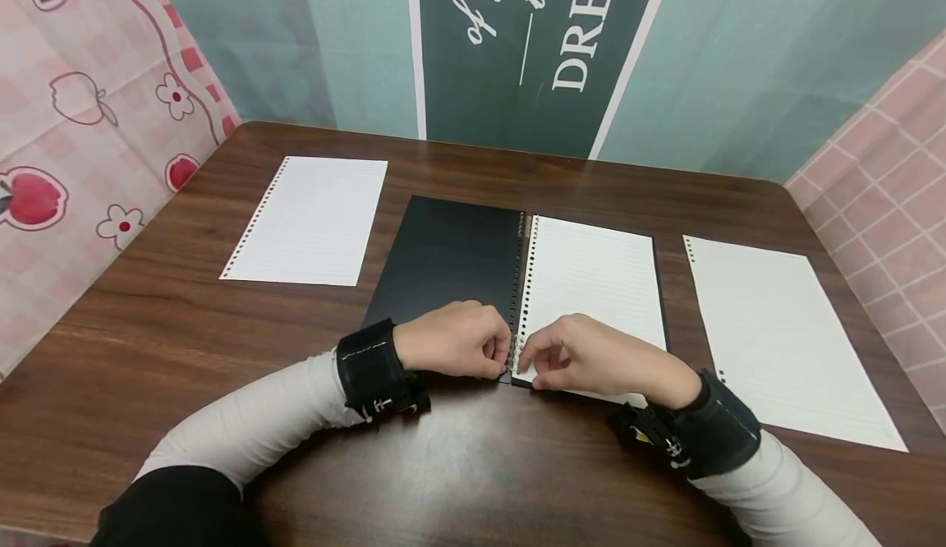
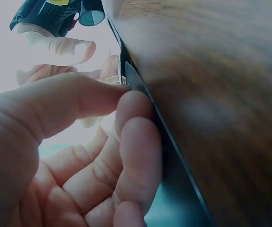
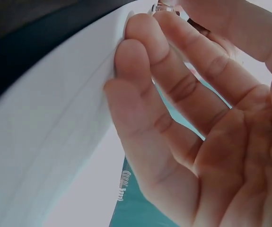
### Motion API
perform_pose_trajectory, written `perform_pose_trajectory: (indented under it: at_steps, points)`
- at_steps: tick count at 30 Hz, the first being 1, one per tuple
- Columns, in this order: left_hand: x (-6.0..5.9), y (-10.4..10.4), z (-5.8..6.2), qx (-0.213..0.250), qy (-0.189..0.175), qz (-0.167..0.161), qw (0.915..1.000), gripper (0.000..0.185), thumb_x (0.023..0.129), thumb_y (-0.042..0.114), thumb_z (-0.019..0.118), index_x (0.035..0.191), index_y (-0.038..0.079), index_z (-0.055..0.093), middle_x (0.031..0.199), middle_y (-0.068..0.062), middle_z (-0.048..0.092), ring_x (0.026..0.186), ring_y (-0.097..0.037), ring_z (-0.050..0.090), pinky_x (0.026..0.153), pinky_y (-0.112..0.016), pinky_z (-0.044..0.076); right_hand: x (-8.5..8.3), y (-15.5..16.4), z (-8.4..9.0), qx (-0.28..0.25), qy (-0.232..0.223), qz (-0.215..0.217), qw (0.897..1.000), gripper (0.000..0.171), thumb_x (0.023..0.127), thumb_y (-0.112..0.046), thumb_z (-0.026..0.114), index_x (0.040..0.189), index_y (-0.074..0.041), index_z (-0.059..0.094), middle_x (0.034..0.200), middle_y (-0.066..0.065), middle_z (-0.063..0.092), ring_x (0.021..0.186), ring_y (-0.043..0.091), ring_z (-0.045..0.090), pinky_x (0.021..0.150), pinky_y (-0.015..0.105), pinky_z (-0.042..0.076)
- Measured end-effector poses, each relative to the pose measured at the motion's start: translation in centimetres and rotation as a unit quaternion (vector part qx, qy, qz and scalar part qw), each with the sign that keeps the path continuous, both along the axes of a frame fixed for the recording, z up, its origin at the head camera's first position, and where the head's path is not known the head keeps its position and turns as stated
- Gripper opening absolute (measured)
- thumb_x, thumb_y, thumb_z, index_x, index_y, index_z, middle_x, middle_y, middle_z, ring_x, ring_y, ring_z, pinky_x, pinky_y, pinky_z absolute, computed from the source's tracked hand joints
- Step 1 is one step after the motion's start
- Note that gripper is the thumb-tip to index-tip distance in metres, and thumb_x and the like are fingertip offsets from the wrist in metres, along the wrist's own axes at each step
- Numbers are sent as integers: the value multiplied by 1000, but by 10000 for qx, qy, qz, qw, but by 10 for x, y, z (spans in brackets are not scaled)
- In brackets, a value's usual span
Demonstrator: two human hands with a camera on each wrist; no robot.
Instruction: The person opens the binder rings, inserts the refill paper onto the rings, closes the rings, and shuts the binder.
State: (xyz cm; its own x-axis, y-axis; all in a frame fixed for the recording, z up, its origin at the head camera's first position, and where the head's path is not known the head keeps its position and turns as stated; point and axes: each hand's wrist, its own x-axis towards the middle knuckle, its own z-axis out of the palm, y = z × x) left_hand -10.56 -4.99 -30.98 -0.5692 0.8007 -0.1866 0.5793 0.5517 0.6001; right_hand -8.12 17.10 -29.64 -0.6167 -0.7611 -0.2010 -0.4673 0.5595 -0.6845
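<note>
An open black ring binder (image 1: 443, 255) lies in the middle of the wooden table (image 1: 185, 325), with a lined sheet (image 1: 594, 284) filed on its right half. Both hands meet at the near end of the ring spine (image 1: 521, 276). My left hand (image 1: 497, 358) has its fingers curled and pinches the spine from the left; in the left wrist view the left hand (image 2: 126, 97) has thumb and fingertips on the black cover edge (image 2: 145, 101). My right hand (image 1: 528, 362) pinches the rings from the right. In the right wrist view the right hand (image 3: 162, 16) has curled fingers touching the white sheet (image 3: 41, 137).
One loose lined sheet (image 1: 306, 220) lies at the back left of the table, another loose sheet (image 1: 787, 337) on the right near the table's edge. Patterned walls enclose the table on three sides. Both wrists wear black straps.
</note>
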Motion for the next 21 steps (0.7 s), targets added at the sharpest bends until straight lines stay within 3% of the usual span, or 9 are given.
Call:
perform_pose_trajectory:
  at_steps: [5, 9, 14, 21]
  points:
    - [-1, 0, -1, 114, -109, -173, 9997, 15, 85, 10, 69, 72, 18, 67, 57, 11, 53, 55, -2, 49, 59, -18, 41, -4, 3, -1, -57, -54, -3, 10000, 8, 91, -7, 70, 93, -12, 75, 72, -8, 67, 65, -3, 55, 67, 21, 51]
    - [-3, -1, 1, 272, -234, -268, 9990, 18, 87, 6, 64, 72, 16, 65, 55, 10, 49, 51, -3, 44, 56, -17, 37, -10, 4, -3, -41, -92, -534, 9985, 17, 93, -9, 66, 77, -12, 71, 63, -6, 61, 55, 0, 44, 54, 19, 38]
    - [-4, 0, 1, 381, -430, -21, 9983, 25, 93, 13, 63, 68, 16, 64, 51, 10, 53, 48, -4, 48, 54, -18, 38, -19, 2, -7, -41, -169, -1233, 9922, 29, 95, -13, 64, 66, -9, 62, 55, -8, 48, 49, 3, 34, 50, 21, 27]
    - [-4, 2, 0, 414, -393, 383, 9976, 29, 96, 23, 66, 69, 14, 65, 51, 6, 56, 49, -7, 56, 55, -19, 41, -25, -7, -7, 99, -168, -1364, 9905, 30, 95, -14, 64, 65, -8, 61, 53, -7, 48, 48, 7, 34, 49, 21, 26]
